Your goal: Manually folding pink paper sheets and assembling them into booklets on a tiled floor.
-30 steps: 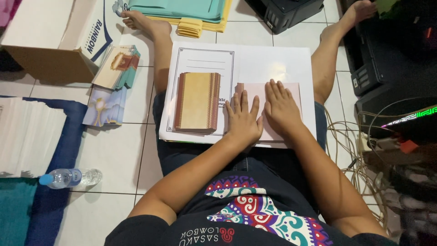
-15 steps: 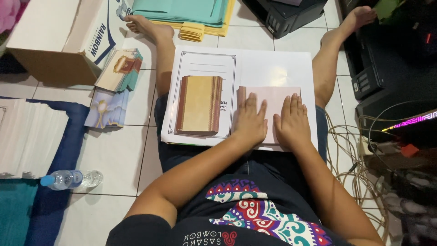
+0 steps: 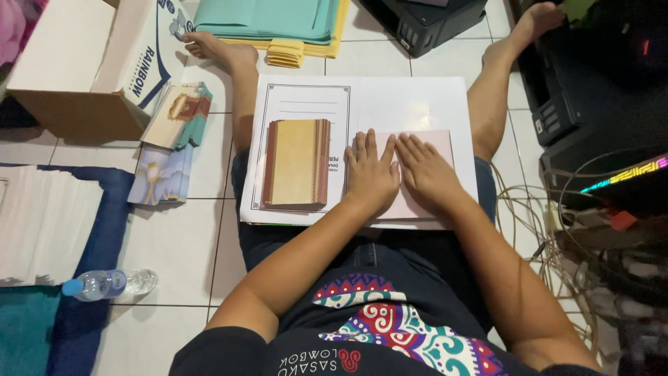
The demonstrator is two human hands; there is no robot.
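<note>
Setting: White-tiled floor [image 3: 174, 237], seen from above, where a person sits with legs stretched out and a large white board [image 3: 417, 104] across the lap.
Pink sheet: a pale pink sheet [image 3: 435, 143] lies on the right part of the board, near its close edge, mostly covered by both hands.
Left hand: the left hand [image 3: 371, 174] lies palm down on the sheet's left part, fingers [image 3: 363, 147] straight and held close together, gripping nothing.
Right hand: the right hand [image 3: 426, 170] presses flat just beside it, the two nearly touching at the forefingers, its fingers slightly fanned and likewise holding nothing.
Booklets: a stack of tan booklets [image 3: 298, 163] with dark red edges rests on the board's left part, just beside the left hand.
Beyond the board: teal folders [image 3: 278, 17] on yellow ones lie past the feet, near a black printer [image 3: 431, 21].
Left of the legs: an open cardboard box [image 3: 76, 76], illustrated cards [image 3: 174, 139] beside it, white paper stacks [image 3: 42, 223] on blue cloth and a plastic water bottle [image 3: 108, 283].
Right side: tangled cables [image 3: 543, 230] and dark equipment [image 3: 598, 90].
</note>
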